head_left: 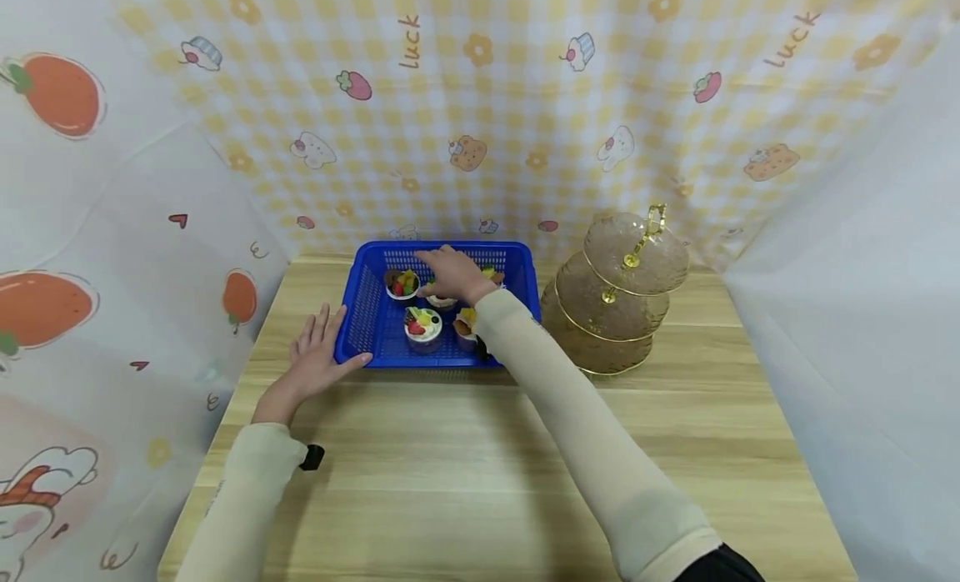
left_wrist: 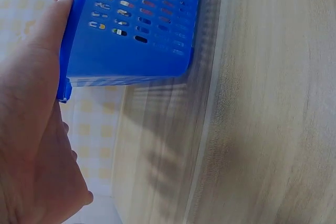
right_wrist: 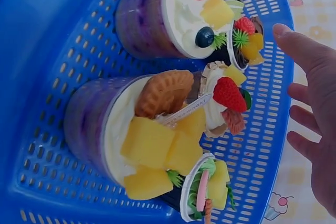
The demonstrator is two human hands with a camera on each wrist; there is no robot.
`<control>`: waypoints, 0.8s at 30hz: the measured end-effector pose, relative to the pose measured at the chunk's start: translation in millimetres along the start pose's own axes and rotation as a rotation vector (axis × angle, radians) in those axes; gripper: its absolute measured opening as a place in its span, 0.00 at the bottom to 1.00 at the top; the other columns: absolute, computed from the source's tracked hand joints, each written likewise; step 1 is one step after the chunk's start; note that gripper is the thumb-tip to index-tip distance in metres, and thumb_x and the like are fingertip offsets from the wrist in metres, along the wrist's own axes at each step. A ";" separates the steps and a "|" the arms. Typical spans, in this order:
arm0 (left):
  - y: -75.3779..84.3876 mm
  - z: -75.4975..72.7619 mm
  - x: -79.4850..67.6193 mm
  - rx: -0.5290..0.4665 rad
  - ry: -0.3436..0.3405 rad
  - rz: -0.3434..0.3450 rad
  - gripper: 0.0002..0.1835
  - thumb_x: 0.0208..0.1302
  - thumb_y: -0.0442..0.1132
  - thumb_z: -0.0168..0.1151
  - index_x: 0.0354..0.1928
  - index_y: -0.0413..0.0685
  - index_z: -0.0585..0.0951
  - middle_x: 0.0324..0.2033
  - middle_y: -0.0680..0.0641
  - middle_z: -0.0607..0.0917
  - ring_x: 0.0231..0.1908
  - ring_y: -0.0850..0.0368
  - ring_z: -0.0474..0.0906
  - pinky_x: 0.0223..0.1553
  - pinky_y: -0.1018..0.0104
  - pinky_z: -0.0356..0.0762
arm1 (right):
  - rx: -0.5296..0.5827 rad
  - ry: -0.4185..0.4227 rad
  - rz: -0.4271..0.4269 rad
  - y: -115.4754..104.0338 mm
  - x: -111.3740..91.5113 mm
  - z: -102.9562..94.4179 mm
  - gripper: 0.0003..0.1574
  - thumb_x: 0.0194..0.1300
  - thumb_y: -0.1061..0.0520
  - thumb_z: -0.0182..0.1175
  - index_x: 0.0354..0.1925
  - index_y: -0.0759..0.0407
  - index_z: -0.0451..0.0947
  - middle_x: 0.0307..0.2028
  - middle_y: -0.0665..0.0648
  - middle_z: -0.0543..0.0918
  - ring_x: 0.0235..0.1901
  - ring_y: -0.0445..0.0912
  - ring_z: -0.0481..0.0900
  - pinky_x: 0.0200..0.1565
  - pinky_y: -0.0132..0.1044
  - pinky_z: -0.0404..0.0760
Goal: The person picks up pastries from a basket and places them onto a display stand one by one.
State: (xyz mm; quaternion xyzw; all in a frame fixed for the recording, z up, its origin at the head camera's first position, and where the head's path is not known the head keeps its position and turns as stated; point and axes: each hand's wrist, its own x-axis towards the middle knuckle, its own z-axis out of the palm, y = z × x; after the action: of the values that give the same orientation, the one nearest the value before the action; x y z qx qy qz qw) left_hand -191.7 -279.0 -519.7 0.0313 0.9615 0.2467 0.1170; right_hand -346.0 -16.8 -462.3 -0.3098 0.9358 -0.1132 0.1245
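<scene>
Head view on my feed puts the left hand (head_left: 318, 353) against the near left corner of the blue basket (head_left: 360, 319), fingers spread, touching the rim without grasping it. I have the right hand (head_left: 453, 273) above the basket, its fingers stretched loosely and released, holding nothing that I can see.

Right wrist view gives me the dessert cups beside that hand. Nearest its thumb is a small cup topped with a raspberry (right_wrist: 244, 24) and orange pieces; a strawberry-topped cup (right_wrist: 229, 94) sits close to its fingers. Farther from the hand, toward the person, I see a purple cup with a blueberry (right_wrist: 142, 22) and another with a brown biscuit (right_wrist: 165, 93) and yellow cubes. All stand inside the basket.

To the right of the right hand, outside the basket, I find a three-tier stand (head_left: 626, 315) on the wooden table (head_left: 450, 457).
</scene>
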 end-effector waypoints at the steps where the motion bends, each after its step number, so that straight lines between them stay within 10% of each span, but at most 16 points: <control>1: -0.4 0.7 0.1 -0.003 0.001 0.002 0.59 0.61 0.70 0.56 0.79 0.59 0.32 0.78 0.40 0.26 0.76 0.29 0.22 0.64 0.18 0.26 | -0.011 0.003 0.007 0.4 1.8 1.0 0.49 0.66 0.38 0.62 0.77 0.47 0.55 0.74 0.52 0.66 0.74 0.52 0.61 0.72 0.50 0.66; 24: 1.5 6.9 -12.5 -0.027 0.014 0.043 0.57 0.63 0.66 0.59 0.79 0.60 0.33 0.78 0.46 0.26 0.76 0.30 0.24 0.65 0.19 0.30 | 0.243 0.031 0.139 -4.6 20.5 35.8 0.50 0.62 0.40 0.68 0.75 0.47 0.58 0.74 0.52 0.65 0.77 0.53 0.57 0.74 0.50 0.63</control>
State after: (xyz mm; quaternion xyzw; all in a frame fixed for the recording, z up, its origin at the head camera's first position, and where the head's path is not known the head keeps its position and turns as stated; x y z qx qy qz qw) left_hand -178.0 -276.0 -522.2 0.0485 0.9580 0.2625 0.1052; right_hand -348.5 -37.7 -498.1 -0.2250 0.9362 -0.2214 0.1544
